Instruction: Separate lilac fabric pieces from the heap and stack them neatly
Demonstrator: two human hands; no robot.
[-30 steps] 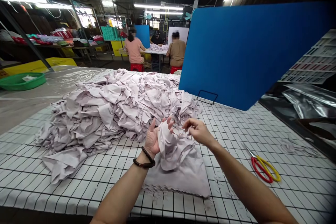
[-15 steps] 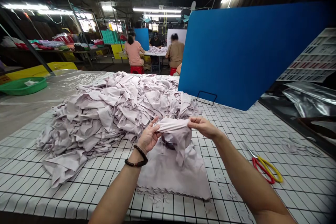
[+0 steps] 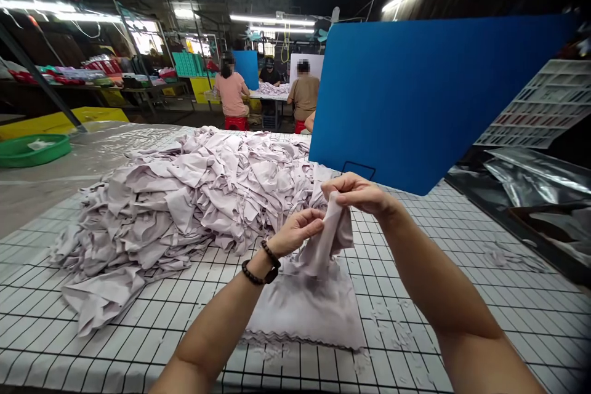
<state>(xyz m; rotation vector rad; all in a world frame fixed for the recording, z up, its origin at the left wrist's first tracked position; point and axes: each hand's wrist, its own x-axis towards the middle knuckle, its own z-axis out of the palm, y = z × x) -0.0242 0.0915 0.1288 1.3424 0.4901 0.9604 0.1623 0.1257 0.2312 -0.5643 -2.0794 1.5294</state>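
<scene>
A pale lilac-grey piece of fabric hangs between my hands, pulled upright above the stack. My right hand pinches its top end, fingers closed. Lower down, my left hand has thumb and fingers closed at the fabric's left edge; dark beaded bands circle that wrist. Beneath lies a flat stack of the same fabric, with wavy front edges. To the left rises a big loose heap of matching pieces.
The table wears a white cloth with a black grid. Fabric scraps lie right of the stack. A large blue board stands at the back right, and a green basin sits far left. Several people work at a table behind.
The fabric has gone from stretched sideways to held upright. My right hand rose; my left hand moved right and turned. The red-and-yellow scissors no longer show; my right arm covers that spot.
</scene>
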